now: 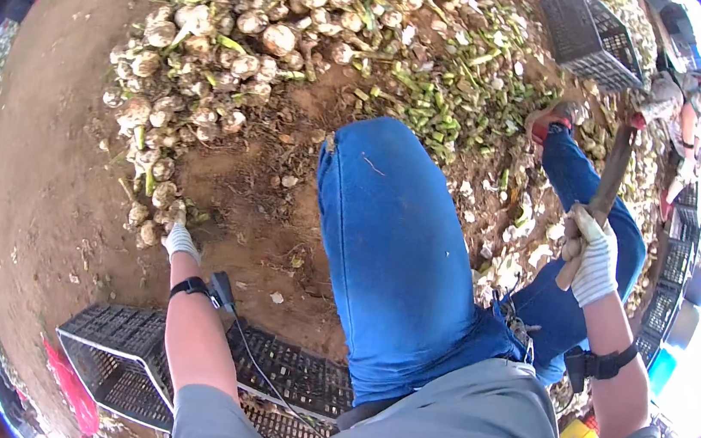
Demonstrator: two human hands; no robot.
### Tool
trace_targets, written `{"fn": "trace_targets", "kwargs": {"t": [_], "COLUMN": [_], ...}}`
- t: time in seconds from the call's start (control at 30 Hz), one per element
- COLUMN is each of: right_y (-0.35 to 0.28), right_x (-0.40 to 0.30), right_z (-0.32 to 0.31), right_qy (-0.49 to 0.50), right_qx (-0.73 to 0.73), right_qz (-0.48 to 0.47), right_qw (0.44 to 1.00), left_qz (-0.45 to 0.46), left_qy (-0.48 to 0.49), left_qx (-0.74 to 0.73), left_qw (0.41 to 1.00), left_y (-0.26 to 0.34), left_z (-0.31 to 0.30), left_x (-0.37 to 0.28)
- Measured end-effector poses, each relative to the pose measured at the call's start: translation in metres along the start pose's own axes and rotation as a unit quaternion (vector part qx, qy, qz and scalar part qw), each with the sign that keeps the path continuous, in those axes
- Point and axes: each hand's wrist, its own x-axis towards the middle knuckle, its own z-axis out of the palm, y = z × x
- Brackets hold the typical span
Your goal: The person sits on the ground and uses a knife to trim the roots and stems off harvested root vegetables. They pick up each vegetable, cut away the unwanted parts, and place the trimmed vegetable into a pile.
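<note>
My left hand (176,220), in a dirty striped glove, reaches to the lower end of a long heap of garlic bulbs (253,23) with green stems. Its fingers touch bulbs there; whether they grip one is hidden. At the right, my gloved right hand (588,246) is closed round the wooden handle of a long tool (613,171), held over my bent leg. The tool's far end has a red part, and its kind cannot be told. Cut green stem pieces (434,108) lie on the soil beyond my knee.
Black plastic crates (115,348) stand at the lower left, beside a red bag (70,388). A grey crate (594,39) rests at the upper right. Near it a person (694,109) bends over more garlic. Crates (671,281) line the right side.
</note>
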Motion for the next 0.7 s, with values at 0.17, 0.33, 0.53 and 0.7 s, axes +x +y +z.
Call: {"fn": "trace_targets", "kwargs": {"t": [0.17, 0.33, 0.53, 0.7], "right_y": [-0.004, -0.005, -0.022, -0.046], "right_x": [-0.009, -0.015, -0.05, -0.085], "right_z": [0.005, 0.0, 0.018, 0.016], "right_qy": [0.009, 0.009, -0.083, -0.198], "right_qx": [-0.031, 0.002, -0.047, -0.177], "right_qz": [-0.028, -0.033, -0.072, -0.302], "right_qw": [0.999, 0.999, 0.993, 0.916], "left_qz": [0.025, 0.127, 0.223, 0.34], "left_qy": [-0.049, -0.298, -0.553, -0.542], "left_qx": [-0.148, -0.39, -0.318, -0.106], "left_qw": [0.988, 0.862, 0.737, 0.761], "left_y": [-0.023, -0.018, 0.036, 0.07], "left_z": [0.008, -0.023, -0.059, -0.054], "left_x": [-0.032, -0.132, -0.287, -0.431]}}
